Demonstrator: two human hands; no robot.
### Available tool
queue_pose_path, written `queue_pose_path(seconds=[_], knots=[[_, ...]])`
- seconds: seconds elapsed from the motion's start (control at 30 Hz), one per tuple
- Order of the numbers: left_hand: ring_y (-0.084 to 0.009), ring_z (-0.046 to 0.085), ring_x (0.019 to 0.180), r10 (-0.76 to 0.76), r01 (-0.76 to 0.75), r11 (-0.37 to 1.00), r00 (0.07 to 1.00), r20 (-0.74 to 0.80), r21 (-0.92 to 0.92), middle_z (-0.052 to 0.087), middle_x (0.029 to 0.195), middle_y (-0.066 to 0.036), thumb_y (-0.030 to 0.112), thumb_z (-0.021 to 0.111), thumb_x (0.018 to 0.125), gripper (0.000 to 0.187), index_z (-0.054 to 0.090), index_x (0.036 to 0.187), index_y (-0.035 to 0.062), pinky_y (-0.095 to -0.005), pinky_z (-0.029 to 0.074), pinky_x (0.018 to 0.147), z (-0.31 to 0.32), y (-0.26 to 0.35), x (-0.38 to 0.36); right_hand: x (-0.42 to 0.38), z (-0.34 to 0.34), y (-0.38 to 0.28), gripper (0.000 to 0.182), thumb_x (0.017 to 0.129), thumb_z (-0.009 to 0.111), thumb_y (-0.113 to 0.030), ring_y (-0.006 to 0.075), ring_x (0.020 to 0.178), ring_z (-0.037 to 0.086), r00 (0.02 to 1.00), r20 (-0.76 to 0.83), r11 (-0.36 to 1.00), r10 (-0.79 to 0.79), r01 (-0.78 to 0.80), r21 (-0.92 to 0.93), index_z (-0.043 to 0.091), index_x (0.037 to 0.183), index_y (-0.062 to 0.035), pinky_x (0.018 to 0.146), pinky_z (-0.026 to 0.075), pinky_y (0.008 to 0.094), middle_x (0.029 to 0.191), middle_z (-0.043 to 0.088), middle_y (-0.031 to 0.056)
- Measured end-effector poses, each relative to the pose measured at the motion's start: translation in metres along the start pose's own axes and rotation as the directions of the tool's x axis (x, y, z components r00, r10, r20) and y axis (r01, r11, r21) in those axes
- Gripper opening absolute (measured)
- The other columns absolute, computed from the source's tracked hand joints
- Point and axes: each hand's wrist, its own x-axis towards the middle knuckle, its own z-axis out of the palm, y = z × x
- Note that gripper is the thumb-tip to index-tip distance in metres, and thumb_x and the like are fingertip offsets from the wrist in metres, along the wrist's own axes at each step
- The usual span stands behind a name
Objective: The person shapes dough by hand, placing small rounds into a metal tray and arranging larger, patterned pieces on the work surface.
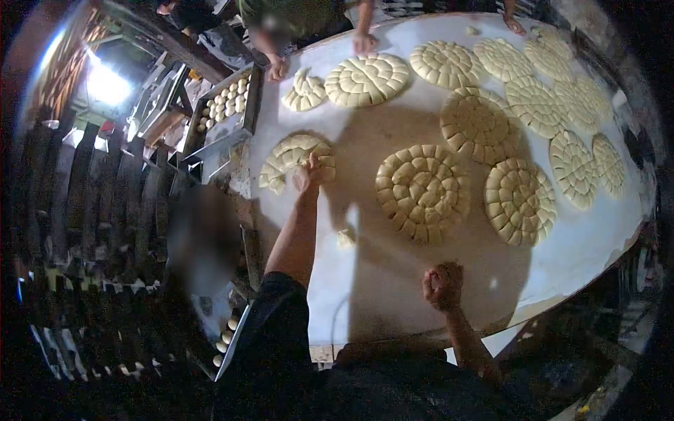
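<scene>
My left hand [307,173] reaches forward to the near right side of a curved group of dough pieces [291,151] at the table's left. Its fingers are curled against the dough and seem to grip a piece there. Closer to my body, my right hand [442,284] is closed in a fist over the table, with nothing visible in it. Beyond that fist lies a round spiral of cut dough pieces [423,188]. One small lump of dough [346,237] rests between my two arms.
Several more dough spirals [521,201] spread over the right and far side of the pale table [326,281]. A tray [188,144] of dough balls stands at the left. Across the table, people's hands [278,69] are near other dough. Another person is at my left.
</scene>
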Motion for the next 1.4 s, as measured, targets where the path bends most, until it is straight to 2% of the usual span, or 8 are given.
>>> queue_pose_path(seconds=[0.37,0.47,0.6,0.9,1.03,1.13,1.3,1.4], knots=[[-0.0336,0.061,0.095,0.029,-0.207,0.885,0.919,-0.394,-0.417,0.060,0.111,-0.018,0.029,0.068,0.084,0.051,0.046,0.123,0.0041,-0.0440,0.048,0.089,-0.029,-0.120,-0.099,0.016,-0.006,-0.027,0.014,0.077,0.066,-0.018,0.0289,0.066,0.056,0.979,-0.167,0.993,0.114,-0.118,-0.017,0.059,0.073,-0.0054,0.067,0.043,0.0384,0.065,0.056,0.0099],[-0.0263,0.061,0.090,0.867,-0.694,0.460,0.215,-0.450,0.554,0.058,0.104,-0.010,0.021,0.060,0.088,0.032,0.057,0.117,0.0064,-0.0454,0.044,0.091,-0.038,-0.179,-0.156,0.006,0.004,-0.018,0.019,0.077,0.067,-0.020,0.0289,0.061,0.057,0.978,-0.178,0.994,0.107,-0.103,0.027,0.058,0.071,-0.0042,0.061,0.045,0.0388,0.064,0.057,0.0113],[-0.0215,0.058,0.084,0.319,-0.377,0.675,0.924,-0.209,-0.635,0.056,0.089,-0.006,0.019,0.058,0.093,0.020,0.058,0.109,0.0076,-0.0374,0.050,0.077,-0.028,-0.229,-0.228,-0.023,0.043,-0.047,0.030,0.084,0.064,-0.037,0.0231,0.065,0.062,0.994,-0.001,0.948,0.110,-0.105,0.301,0.062,0.087,-0.0064,0.060,0.047,0.0367,0.069,0.061,0.0095],[-0.0262,0.058,0.095,0.911,-0.904,0.411,0.411,-0.033,0.115,0.060,0.101,-0.012,0.019,0.067,0.086,0.025,0.058,0.106,0.0068,-0.0409,0.048,0.085,-0.137,-0.196,-0.383,-0.100,0.099,-0.179,0.039,0.100,0.047,-0.041,0.0244,0.078,0.063,0.982,0.068,0.878,0.176,-0.188,0.440,0.054,0.112,-0.0052,0.076,0.052,0.0405,0.095,0.063,0.0135],[-0.0294,0.056,0.100,0.863,-0.869,0.489,0.495,0.104,0.080,0.058,0.106,-0.013,0.024,0.069,0.084,0.033,0.058,0.109,0.0064,-0.0445,0.044,0.090,-0.144,-0.248,-0.346,-0.087,0.037,-0.150,0.044,0.099,0.047,-0.045,0.0217,0.077,0.060,0.890,0.150,0.615,0.430,-0.410,0.673,0.055,0.111,-0.0038,0.071,0.052,0.0371,0.088,0.060,0.0107],[-0.0318,0.054,0.104,0.821,-0.846,0.521,0.532,0.205,0.109,0.057,0.110,-0.014,0.029,0.070,0.082,0.039,0.057,0.110,0.0060,-0.0472,0.041,0.094,-0.145,-0.273,-0.338,-0.090,0.004,-0.085,0.048,0.097,0.047,-0.046,0.0270,0.076,0.058,0.961,-0.130,0.960,0.243,-0.219,0.174,0.057,0.104,-0.0002,0.065,0.047,0.0405,0.089,0.058,0.0127],[-0.0358,0.051,0.111,0.463,-0.529,0.849,0.722,0.514,-0.022,0.055,0.116,-0.016,0.036,0.072,0.079,0.049,0.057,0.113,0.0054,-0.0517,0.037,0.101,-0.207,-0.136,-0.324,-0.050,-0.036,0.018,0.059,0.073,0.068,-0.056,0.0376,0.091,0.045,0.857,0.380,0.808,-0.348,0.480,-0.341,0.055,0.093,-0.0021,0.079,0.035,0.0496,0.100,0.047,0.0197],[-0.0351,0.055,0.096,0.768,-0.763,0.639,0.640,-0.027,0.091,0.058,0.095,-0.013,0.041,0.073,0.078,0.041,0.062,0.102,0.0098,-0.0485,0.036,0.097,-0.115,-0.136,-0.302,0.009,0.018,-0.016,0.048,0.075,0.067,-0.048,0.0370,0.093,0.047,0.899,0.116,0.892,-0.422,0.435,-0.125,0.053,0.090,-0.0041,0.082,0.036,0.0514,0.099,0.049,0.0186]])
